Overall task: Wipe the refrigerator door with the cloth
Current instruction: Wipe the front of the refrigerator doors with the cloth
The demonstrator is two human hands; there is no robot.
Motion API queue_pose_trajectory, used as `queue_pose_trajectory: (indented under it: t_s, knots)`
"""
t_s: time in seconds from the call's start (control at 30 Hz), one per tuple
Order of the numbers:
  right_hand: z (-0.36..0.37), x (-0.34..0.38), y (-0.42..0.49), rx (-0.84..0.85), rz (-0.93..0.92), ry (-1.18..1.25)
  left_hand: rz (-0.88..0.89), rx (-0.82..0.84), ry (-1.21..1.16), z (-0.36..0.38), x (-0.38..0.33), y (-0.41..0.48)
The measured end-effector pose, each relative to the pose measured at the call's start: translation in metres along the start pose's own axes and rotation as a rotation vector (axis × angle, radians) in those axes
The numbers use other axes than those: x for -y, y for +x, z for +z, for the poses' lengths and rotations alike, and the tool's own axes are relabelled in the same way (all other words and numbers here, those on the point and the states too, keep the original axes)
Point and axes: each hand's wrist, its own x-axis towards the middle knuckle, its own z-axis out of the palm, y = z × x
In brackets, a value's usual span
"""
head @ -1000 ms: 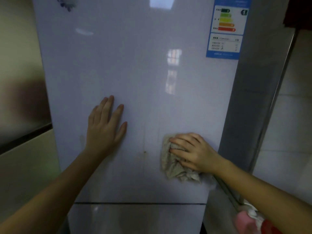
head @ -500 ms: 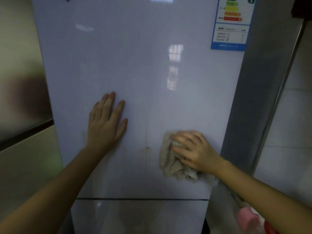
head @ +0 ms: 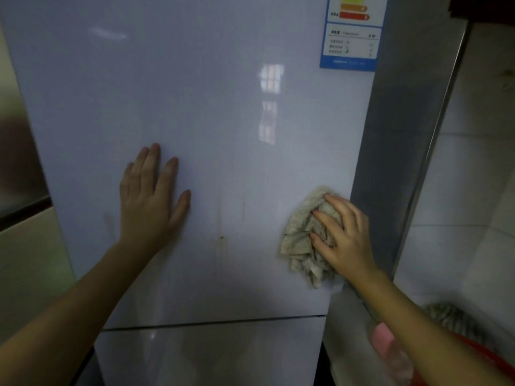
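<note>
The glossy pale refrigerator door [head: 211,112] fills the middle of the view. My left hand [head: 152,199] lies flat on it at lower left, fingers spread and pointing up, holding nothing. My right hand [head: 344,235] presses a crumpled beige cloth [head: 302,243] against the door close to its right edge. Between the two hands sits a small brownish stain [head: 222,239] with faint streaks below it.
A blue energy label [head: 352,37] is stuck at the door's upper right. The grey refrigerator side [head: 404,135] and a white tiled wall [head: 473,190] are to the right. A lower door [head: 211,355] starts below a seam. A pink object [head: 386,338] and a red basin [head: 479,355] sit at lower right.
My right hand has slid the cloth to the right, from near the stain toward the door's right edge. My left hand has stayed flat on the door. The view has tilted slightly downward.
</note>
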Motion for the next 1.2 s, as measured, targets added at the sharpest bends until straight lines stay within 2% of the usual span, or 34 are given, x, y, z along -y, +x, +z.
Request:
queue_pose_trajectory:
  t_s: [0.13, 0.33, 0.67, 0.93, 1.2]
  knots:
    - [0.005, 0.006, -0.015, 0.012, -0.008, 0.006, -0.009, 0.03, -0.005, 0.0, 0.001, 0.0]
    - [0.009, 0.025, 0.021, -0.028, 0.013, 0.024, -0.026, 0.028, -0.018, 0.001, 0.001, -0.002]
    - [0.028, 0.074, 0.052, -0.027, -0.131, 0.097, 0.046, 0.024, 0.006, -0.006, 0.015, -0.005]
    - [0.035, 0.106, 0.089, -0.047, -0.304, 0.091, 0.012, 0.012, 0.063, -0.018, 0.049, -0.023]
    - [0.044, 0.114, 0.081, -0.051, -0.293, 0.129, -0.021, 0.071, 0.095, -0.028, 0.081, -0.052]
